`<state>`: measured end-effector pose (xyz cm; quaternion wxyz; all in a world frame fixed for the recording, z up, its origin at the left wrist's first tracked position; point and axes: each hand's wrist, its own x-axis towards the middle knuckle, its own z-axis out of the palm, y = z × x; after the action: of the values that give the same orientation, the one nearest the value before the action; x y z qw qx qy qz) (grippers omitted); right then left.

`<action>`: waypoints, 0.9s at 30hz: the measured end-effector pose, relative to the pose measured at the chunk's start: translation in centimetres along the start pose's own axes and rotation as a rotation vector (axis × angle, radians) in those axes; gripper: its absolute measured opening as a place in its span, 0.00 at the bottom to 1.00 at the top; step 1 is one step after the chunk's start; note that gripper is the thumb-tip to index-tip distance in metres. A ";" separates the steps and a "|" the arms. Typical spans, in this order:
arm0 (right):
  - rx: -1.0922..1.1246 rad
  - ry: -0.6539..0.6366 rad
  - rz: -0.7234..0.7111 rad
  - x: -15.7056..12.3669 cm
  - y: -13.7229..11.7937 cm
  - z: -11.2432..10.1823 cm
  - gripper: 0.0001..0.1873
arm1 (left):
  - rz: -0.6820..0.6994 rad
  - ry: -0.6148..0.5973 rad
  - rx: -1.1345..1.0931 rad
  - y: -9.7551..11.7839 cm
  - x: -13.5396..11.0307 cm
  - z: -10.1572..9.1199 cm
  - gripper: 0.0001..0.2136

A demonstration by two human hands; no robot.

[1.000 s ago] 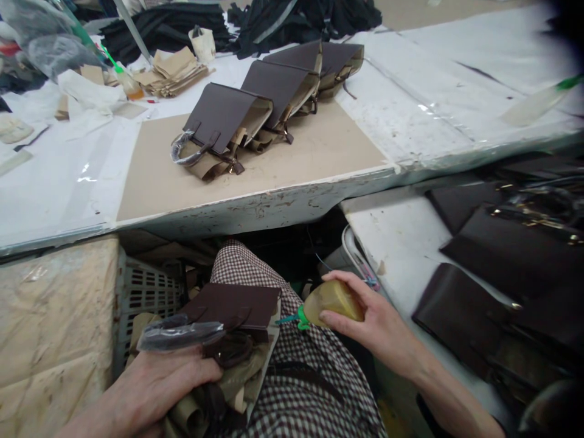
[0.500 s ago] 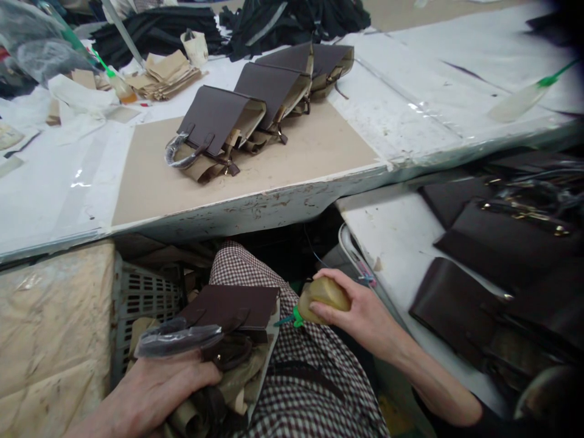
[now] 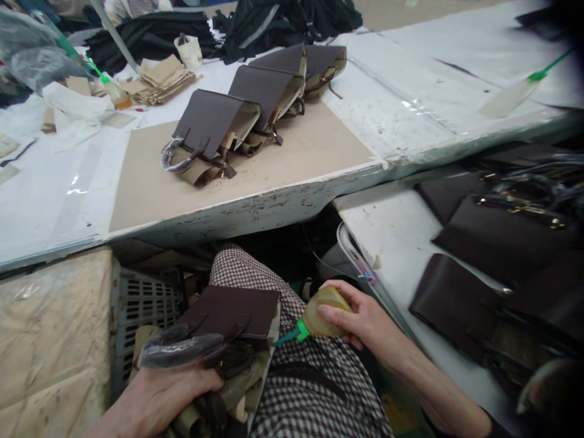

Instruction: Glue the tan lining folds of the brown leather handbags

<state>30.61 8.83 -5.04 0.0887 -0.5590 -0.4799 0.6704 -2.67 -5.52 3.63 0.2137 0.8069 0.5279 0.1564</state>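
Observation:
On my lap lies a dark brown handbag (image 3: 232, 309) with tan lining and a plastic-wrapped handle (image 3: 180, 351). My left hand (image 3: 171, 389) is closed on the bag near its handles; part of the fingers is hidden under the bag. In my right hand (image 3: 353, 313) is a squeeze bottle (image 3: 325, 313) of yellowish liquid with a green nozzle. The bottle is tilted, and its nozzle tip points left and down at the bag's right edge. Whether the tip touches the edge I cannot tell.
Several similar handbags (image 3: 214, 125) stand in a row on the white worktable (image 3: 255, 213). More dark bags (image 3: 460, 304) are piled on the right. A plastic crate (image 3: 146, 298) stands left of my legs. Another glue-type bottle (image 3: 513, 97) lies back right.
My right hand has lowered the bottle's nozzle slightly along the bag's right edge, and the bottle's tilt has changed. The left hand still holds the bag. The view has shifted a little.

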 end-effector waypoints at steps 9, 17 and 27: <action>0.149 0.124 -0.014 -1.0 1.7 0.4 0.28 | 0.026 -0.098 -0.082 -0.8 0.0 -0.2 0.20; 0.235 -0.044 0.043 -2.0 1.0 1.4 0.26 | 0.026 -0.127 -0.026 -0.7 0.3 -0.6 0.19; 0.466 -0.135 0.068 -4.6 0.9 3.3 0.26 | -0.039 -0.095 -0.044 -0.6 0.0 -0.3 0.18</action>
<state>29.87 3.58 -2.93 0.1604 -0.4930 -0.2980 0.8016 -3.30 -5.25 3.52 0.2592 0.7979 0.5295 0.1255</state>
